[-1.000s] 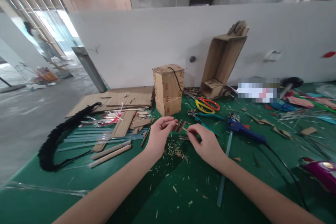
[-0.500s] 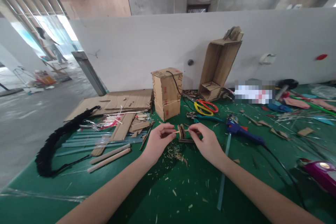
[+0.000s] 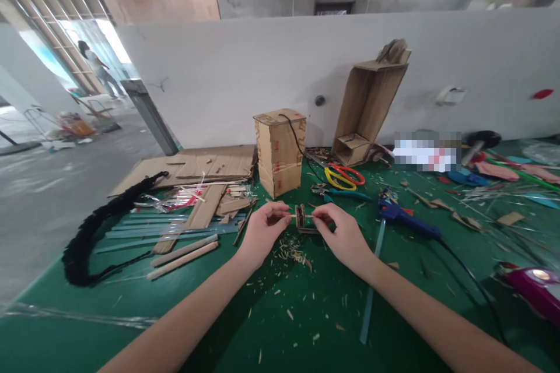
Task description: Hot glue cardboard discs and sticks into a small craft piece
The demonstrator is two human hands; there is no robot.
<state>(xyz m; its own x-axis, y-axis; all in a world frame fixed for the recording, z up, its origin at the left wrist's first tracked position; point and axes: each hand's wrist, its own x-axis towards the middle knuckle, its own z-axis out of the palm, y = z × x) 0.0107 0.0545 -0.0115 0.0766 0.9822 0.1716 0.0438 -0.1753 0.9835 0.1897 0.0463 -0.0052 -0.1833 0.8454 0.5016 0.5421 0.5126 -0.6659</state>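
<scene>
Between my hands is a small cardboard spool [image 3: 300,217] of round discs, with a thin wooden stick [image 3: 308,217] through its middle. My left hand [image 3: 266,230] pinches the stick's left end between thumb and fingers. The right end is pinched by my right hand [image 3: 339,232]. A dark flat strip [image 3: 310,231] lies just under the spool, partly hidden by my right hand. Wood shavings [image 3: 294,252] are scattered on the green table [image 3: 280,315] below. A cardboard box [image 3: 280,154] with a black cord stands just behind my hands.
Scissors [image 3: 343,178], pliers [image 3: 341,192] and a blue glue gun [image 3: 406,218] lie to the right. A tall open cardboard piece [image 3: 370,108] leans on the wall. Strips, two wooden rods [image 3: 182,259] and a black fuzzy cord [image 3: 83,245] lie left. A person [image 3: 100,69] walks far off.
The discs on the stick now look more edge-on, and both hands remain pinched at the same ends. The view has shifted slightly. The distant person has moved to the right.
</scene>
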